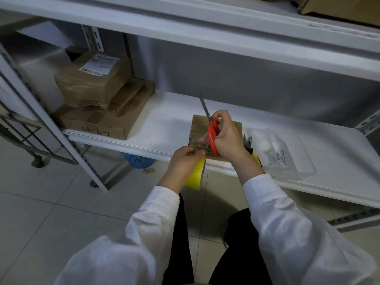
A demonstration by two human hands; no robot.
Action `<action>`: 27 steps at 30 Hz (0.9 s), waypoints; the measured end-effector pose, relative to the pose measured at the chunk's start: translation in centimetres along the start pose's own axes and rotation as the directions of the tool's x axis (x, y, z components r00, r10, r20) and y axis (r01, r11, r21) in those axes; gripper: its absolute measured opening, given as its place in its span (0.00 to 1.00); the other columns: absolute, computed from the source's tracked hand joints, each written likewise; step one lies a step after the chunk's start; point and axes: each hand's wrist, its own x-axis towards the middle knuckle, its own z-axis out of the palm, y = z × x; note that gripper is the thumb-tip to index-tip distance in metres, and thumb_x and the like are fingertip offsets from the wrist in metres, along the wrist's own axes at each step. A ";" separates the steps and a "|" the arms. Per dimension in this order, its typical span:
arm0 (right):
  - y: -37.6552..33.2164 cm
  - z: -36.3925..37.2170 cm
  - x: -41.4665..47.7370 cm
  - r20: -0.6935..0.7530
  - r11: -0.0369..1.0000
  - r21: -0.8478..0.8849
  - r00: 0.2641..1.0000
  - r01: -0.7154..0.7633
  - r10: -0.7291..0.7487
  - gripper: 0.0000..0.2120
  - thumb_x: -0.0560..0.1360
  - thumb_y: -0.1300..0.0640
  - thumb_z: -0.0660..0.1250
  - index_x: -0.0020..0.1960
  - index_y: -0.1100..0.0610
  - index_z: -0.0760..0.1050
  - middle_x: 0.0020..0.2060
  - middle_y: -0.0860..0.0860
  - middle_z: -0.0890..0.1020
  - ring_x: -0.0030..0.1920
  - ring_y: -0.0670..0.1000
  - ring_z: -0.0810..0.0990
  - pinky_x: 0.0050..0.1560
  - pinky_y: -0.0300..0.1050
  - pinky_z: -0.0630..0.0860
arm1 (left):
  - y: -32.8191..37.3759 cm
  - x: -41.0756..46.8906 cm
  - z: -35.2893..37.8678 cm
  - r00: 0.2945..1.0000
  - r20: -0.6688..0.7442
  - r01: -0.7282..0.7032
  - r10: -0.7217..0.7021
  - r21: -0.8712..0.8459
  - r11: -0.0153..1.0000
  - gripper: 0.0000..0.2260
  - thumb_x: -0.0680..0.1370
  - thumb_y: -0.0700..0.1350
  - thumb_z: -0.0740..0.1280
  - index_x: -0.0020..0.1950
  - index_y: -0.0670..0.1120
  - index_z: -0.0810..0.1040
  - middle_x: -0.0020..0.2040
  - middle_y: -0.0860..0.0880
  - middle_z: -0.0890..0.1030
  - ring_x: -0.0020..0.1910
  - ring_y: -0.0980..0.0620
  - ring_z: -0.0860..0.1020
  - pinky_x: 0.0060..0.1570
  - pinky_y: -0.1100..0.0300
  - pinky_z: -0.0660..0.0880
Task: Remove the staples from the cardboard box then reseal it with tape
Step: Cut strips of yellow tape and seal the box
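Observation:
A small cardboard box lies on the white shelf, near its front edge. My right hand is over the box and grips orange-handled scissors, blades pointing away toward the shelf's back. My left hand sits at the shelf's front edge and pinches a strip of clear tape that runs onto the box. A yellow tape roll hangs just below that hand, partly hidden by the wrist.
Pliers with a yellow handle lie right of the box. A clear plastic tray holds several staples further right. Stacked brown boxes fill the shelf's left end. A blue basket stands on the tiled floor below.

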 end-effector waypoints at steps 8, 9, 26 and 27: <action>-1.4 -1.4 2.0 0.110 0.990 -0.120 0.992 0.075 -0.061 0.21 0.72 0.60 0.72 0.55 0.50 0.62 0.36 0.48 0.75 0.33 0.42 0.73 0.27 0.23 0.65 | 0.2 -0.3 -0.2 0.996 -0.070 -0.066 0.055 -0.179 0.982 0.03 0.76 0.49 0.68 0.43 0.52 0.76 0.42 0.56 0.76 0.45 0.55 0.74 0.46 0.63 0.72; -1.5 -1.3 2.3 0.127 0.989 -0.124 0.990 0.078 -0.062 0.21 0.72 0.60 0.72 0.55 0.49 0.62 0.37 0.48 0.76 0.34 0.43 0.74 0.27 0.23 0.65 | 0.2 -0.3 -0.2 0.997 -0.070 -0.035 0.020 -0.224 0.974 0.04 0.76 0.47 0.67 0.41 0.53 0.76 0.42 0.55 0.76 0.45 0.53 0.74 0.48 0.59 0.72; 2.4 1.7 3.8 0.020 0.992 -0.079 0.995 0.102 -0.101 0.20 0.73 0.62 0.71 0.53 0.48 0.62 0.46 0.51 0.77 0.42 0.48 0.78 0.40 0.35 0.75 | -0.3 2.6 -0.5 0.993 -0.112 0.016 -0.033 -0.146 0.989 0.02 0.77 0.42 0.65 0.46 0.45 0.75 0.40 0.53 0.74 0.48 0.51 0.71 0.41 0.68 0.66; 2.5 1.8 3.8 0.012 0.990 -0.095 0.995 0.102 -0.101 0.20 0.73 0.62 0.71 0.53 0.48 0.62 0.47 0.52 0.78 0.43 0.50 0.78 0.40 0.36 0.76 | -0.3 2.6 -0.5 0.993 -0.111 0.016 -0.032 -0.139 0.990 0.01 0.77 0.42 0.64 0.46 0.45 0.75 0.41 0.52 0.75 0.48 0.51 0.71 0.40 0.68 0.66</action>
